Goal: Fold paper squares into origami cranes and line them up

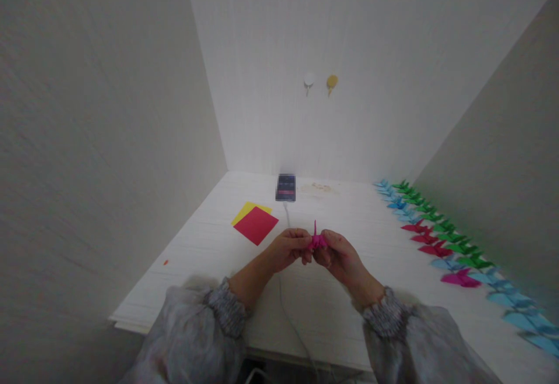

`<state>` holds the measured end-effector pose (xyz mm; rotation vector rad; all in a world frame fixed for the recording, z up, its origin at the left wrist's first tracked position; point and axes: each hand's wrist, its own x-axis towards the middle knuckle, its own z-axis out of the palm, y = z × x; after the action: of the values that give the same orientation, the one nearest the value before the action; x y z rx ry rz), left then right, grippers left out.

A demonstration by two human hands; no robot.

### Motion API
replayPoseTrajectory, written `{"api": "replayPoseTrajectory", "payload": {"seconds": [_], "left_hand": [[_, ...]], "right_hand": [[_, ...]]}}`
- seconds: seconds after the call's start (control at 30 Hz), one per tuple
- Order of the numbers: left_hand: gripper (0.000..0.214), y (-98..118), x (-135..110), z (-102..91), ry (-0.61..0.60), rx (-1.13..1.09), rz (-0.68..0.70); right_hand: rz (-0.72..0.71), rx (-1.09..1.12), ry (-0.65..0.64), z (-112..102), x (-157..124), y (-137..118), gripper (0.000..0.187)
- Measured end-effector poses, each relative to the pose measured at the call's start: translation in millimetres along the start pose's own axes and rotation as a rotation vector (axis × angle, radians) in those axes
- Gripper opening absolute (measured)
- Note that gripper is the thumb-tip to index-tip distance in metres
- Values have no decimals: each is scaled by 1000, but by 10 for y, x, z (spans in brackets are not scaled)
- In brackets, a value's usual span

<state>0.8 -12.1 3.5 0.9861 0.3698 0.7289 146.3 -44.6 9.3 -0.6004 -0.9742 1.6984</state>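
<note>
A small magenta folded-paper crane point(318, 240) is held up over the table between my two hands, a thin point sticking upward from its middle. My left hand point(292, 248) is closed, pinching the crane's left side between thumb and fingers. On the other side my right hand point(343, 254) grips it the same way. The fingertips cover both ends of the paper. Left of my hands, a red paper square point(256, 225) lies partly over a yellow paper square point(244, 211).
Rows of folded cranes in green point(465, 246), blue point(510, 299), red point(423, 238) and magenta point(462, 278) line the right side of the white table point(205, 244). A phone point(286, 187) with a cable point(288, 308) lies by the back wall. An orange scrap point(166, 262) is at left.
</note>
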Motion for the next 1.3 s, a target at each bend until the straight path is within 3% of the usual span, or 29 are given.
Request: {"api": "replayPoseTrajectory", "payload": {"seconds": [0.23,0.43,0.5,0.6,0.7,0.8,1.07,1.3], "left_hand": [[21,118,39,92,88,113,119],[23,89,32,92,44,163,-10],[24,83,37,93,67,147,-15],[25,98,48,112,109,91,19],[25,114,54,136,133,22,45],[26,111,52,151,119,12,42],[26,93,48,165,139,106,85],[24,77,49,164,117,83,137]], "right_hand": [[95,-94,8,-90,-36,-170,28],[97,-328,19,-75,-29,-179,33],[-12,-456,82,-103,-30,-217,36],[-340,-773,220,-168,-53,-307,25],[-636,-1220,137,-214,-79,-365,29],[-822,-1542,17,-221,-78,-358,36],[-934,-1878,-92,-192,-42,-325,26],[-962,-2039,7,-171,-38,-271,22]]}}
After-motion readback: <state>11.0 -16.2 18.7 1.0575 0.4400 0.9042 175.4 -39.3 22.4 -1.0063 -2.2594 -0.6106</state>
